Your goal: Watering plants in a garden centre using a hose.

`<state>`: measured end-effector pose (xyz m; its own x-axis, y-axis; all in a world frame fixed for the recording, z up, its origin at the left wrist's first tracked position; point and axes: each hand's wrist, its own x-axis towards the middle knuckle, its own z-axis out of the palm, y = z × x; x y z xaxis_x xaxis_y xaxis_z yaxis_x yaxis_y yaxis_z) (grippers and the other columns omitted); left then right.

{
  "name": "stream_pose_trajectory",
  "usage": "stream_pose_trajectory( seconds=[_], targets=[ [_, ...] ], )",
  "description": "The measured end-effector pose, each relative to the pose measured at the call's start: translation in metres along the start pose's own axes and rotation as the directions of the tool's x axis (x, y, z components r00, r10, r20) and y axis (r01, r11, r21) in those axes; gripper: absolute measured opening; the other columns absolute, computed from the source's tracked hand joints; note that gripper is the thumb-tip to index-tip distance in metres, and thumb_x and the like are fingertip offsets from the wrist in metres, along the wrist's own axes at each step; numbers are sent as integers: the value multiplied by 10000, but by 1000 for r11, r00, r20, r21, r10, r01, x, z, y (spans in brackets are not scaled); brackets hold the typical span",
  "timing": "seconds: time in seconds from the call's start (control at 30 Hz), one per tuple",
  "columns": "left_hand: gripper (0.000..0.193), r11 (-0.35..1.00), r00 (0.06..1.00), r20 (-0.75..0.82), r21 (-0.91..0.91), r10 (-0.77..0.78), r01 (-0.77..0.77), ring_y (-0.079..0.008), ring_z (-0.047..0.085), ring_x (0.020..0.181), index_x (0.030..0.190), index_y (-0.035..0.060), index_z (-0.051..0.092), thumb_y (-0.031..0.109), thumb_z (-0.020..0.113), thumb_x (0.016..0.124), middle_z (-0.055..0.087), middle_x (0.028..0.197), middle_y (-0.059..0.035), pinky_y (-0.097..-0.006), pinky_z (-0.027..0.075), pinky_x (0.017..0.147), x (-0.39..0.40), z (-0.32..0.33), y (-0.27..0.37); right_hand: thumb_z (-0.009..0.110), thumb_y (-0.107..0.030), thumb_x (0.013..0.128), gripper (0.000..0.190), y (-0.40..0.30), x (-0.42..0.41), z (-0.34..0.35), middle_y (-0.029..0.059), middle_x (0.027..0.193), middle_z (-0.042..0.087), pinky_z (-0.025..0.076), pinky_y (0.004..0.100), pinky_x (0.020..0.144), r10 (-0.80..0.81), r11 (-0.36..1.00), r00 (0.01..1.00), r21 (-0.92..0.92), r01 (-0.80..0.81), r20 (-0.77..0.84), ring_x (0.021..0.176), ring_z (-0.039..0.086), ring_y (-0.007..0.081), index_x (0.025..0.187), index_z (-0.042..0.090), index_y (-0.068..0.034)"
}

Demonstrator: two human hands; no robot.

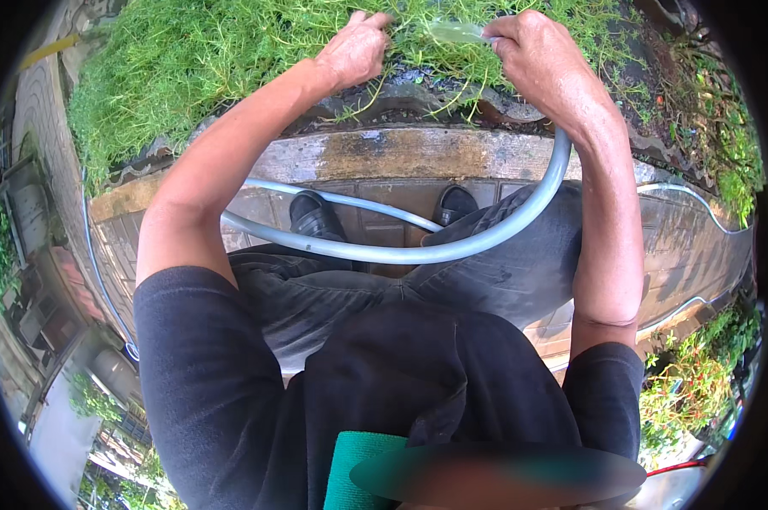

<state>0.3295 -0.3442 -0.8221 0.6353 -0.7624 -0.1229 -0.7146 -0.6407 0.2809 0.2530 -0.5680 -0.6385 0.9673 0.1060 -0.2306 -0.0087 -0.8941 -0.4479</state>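
Observation:
My right hand [540, 64] grips the end of a pale grey-blue plastic hose [435, 254]. Water [455, 32] streams from it toward the left, onto dense narrow-leaved green groundcover plants [231, 57]. From that hand the hose bends down and loops in front of my knees. My left hand [358, 51] is among the stems, left of the stream, with its fingertips partly lost in foliage. Whether it pinches any stem cannot be made out. Wet dark soil [416, 76] shows between the hands.
A wavy-topped edging [409, 99] and a stained concrete curb [422, 153] border the bed. Below lies a paved walkway [384, 191] with my dark sandals [314, 213] on it. More hose [690, 194] runs along the right side. Leafy plants [684, 389] grow at the lower right.

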Motion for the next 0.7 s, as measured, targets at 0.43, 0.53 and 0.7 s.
stream_pose_trajectory(
  seconds=[0.43,0.53,0.7],
  targets=[
    [435,973,905,-359,-43,-228,228,-392,518,1298,1295,67,681,242,691,896,550,1415,-233,-471,445,1080,46,-81,-56,584,-175,949,329,72,64,-3,131,777,726,548,375,672,345,934,857,231,-272,-383,651,668,172,1224,736,-77],
    [479,944,866,-411,38,-285,328,-427,390,1387,1316,36,656,271,664,898,446,1505,-258,-537,336,1156,24,-81,-97,591,-191,949,321,126,67,-22,88,759,719,545,330,617,531,846,682,270,-460,-503,611,645,136,1227,744,-140],
    [667,850,645,-641,-22,-417,527,-486,274,1451,1464,86,517,460,655,929,313,1565,-316,-677,191,1158,-8,-58,-154,623,-174,947,290,138,65,-30,29,708,689,433,262,437,698,709,566,533,-462,-439,490,538,74,1208,748,-148]
  ],
)
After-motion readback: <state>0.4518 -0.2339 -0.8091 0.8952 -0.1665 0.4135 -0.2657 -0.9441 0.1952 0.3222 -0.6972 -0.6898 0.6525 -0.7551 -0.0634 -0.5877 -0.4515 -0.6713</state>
